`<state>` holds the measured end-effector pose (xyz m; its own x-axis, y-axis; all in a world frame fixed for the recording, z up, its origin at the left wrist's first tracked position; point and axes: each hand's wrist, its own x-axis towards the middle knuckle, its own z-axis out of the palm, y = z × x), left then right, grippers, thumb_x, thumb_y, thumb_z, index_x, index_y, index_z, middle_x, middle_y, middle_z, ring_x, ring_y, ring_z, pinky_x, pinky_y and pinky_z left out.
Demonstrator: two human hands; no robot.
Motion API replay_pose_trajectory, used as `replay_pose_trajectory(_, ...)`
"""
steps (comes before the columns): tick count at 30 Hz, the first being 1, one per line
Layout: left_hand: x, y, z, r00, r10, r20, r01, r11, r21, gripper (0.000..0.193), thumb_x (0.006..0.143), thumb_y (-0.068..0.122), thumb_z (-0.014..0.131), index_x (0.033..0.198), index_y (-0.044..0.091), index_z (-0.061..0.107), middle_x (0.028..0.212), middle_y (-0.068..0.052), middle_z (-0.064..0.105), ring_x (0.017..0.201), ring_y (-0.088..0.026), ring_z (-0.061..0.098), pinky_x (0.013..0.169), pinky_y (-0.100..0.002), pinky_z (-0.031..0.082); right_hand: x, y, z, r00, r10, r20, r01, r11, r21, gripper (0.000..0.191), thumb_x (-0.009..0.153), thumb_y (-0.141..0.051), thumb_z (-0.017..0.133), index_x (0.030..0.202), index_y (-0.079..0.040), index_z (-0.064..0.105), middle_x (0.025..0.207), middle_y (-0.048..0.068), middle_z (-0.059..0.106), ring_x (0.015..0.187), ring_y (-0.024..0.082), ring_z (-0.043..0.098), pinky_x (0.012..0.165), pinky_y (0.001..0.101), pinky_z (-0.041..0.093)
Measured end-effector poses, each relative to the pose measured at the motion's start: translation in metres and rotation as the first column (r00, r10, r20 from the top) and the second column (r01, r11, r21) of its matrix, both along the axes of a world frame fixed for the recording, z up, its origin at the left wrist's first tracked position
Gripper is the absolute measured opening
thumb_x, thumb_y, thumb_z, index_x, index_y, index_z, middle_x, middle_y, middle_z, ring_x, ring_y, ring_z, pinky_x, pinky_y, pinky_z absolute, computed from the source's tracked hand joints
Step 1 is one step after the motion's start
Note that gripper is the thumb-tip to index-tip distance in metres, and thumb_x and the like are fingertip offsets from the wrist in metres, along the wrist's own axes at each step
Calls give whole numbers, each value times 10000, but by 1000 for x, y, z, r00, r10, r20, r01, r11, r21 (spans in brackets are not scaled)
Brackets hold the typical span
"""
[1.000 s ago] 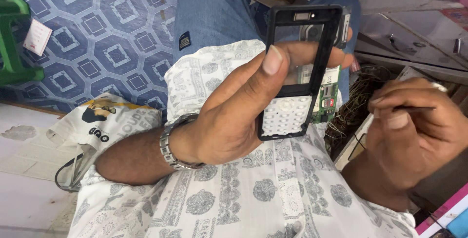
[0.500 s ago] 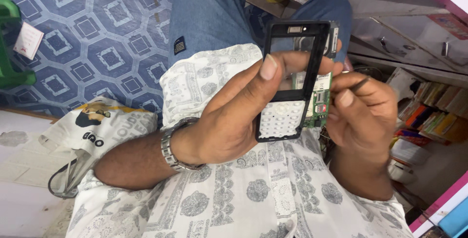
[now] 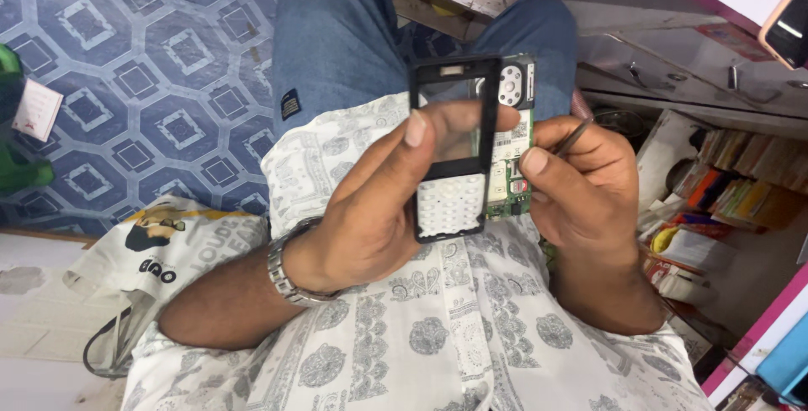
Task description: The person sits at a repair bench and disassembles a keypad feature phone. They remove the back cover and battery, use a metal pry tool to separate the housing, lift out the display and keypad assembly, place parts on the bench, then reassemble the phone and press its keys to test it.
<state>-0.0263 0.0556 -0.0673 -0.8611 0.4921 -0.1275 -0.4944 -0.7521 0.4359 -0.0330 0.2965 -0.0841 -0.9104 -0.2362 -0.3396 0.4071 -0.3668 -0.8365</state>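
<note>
My left hand (image 3: pixel 379 205) holds a black phone front frame (image 3: pixel 452 150) with an empty screen window and a white keypad, upright over my lap. Behind the frame a green circuit board (image 3: pixel 513 146) sticks out on the right side. My right hand (image 3: pixel 581 184) touches the board's right edge with the thumb and grips a thin dark tool (image 3: pixel 575 136) that points up and to the right. A metal watch band (image 3: pixel 286 272) sits on my left wrist.
Blue jeans (image 3: pixel 337 32) and a patterned white shirt (image 3: pixel 438 335) fill the middle. A blue patterned floor (image 3: pixel 126 83) lies to the left, with a white printed bag (image 3: pixel 160 243). Shelves with small packets (image 3: pixel 724 201) stand at the right, under a metal counter edge (image 3: pixel 673 49).
My right hand has come in from the right with the thin tool and now rests against the circuit board. The left hand keeps the frame in the same grip.
</note>
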Motion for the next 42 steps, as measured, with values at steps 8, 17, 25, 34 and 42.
replay_pose_trajectory(8,-14,8,-1,979,204,-21,-205,962,-179,460,1135,305,477,1429,-45,421,1472,-135,551,1343,-200,595,1146,-387,549,-3,18,-2,993,-52,-107,50,999,-14,122,1046,37,645,1105,142,663,976,189,728,759,114,649,714,228,512)
replay_pose_trajectory(17,-4,13,-20,902,287,-323,-414,787,-458,403,1073,47,723,1379,-41,477,1185,-79,669,1070,-91,661,975,-246,577,4,-5,8,969,109,-221,-62,976,211,114,1058,23,677,1111,121,653,1029,160,720,865,121,672,796,240,544)
replay_pose_trajectory(25,-3,13,-28,886,282,-367,-458,649,-607,405,1035,72,752,1373,-26,551,1098,-45,692,1083,-86,667,1008,-247,559,4,-32,19,695,464,-549,243,567,787,506,896,-53,843,1299,74,565,1093,147,695,663,45,490,545,219,395)
replay_pose_trajectory(34,-3,14,-14,943,231,-241,-316,850,-422,375,1071,72,653,1387,-55,497,1199,-119,698,1085,-145,706,882,-324,666,-11,-30,-7,985,101,-140,-128,971,-204,598,963,-216,807,1415,5,483,1283,175,629,1023,183,660,850,341,573)
replay_pose_trajectory(42,1,7,-3,952,221,-212,-277,916,-289,315,1158,68,591,1417,-68,475,1181,-169,686,1010,-172,714,880,-339,658,0,16,-35,948,316,41,-159,580,-799,691,967,-402,756,1483,-27,490,1235,270,625,811,177,677,641,273,522)
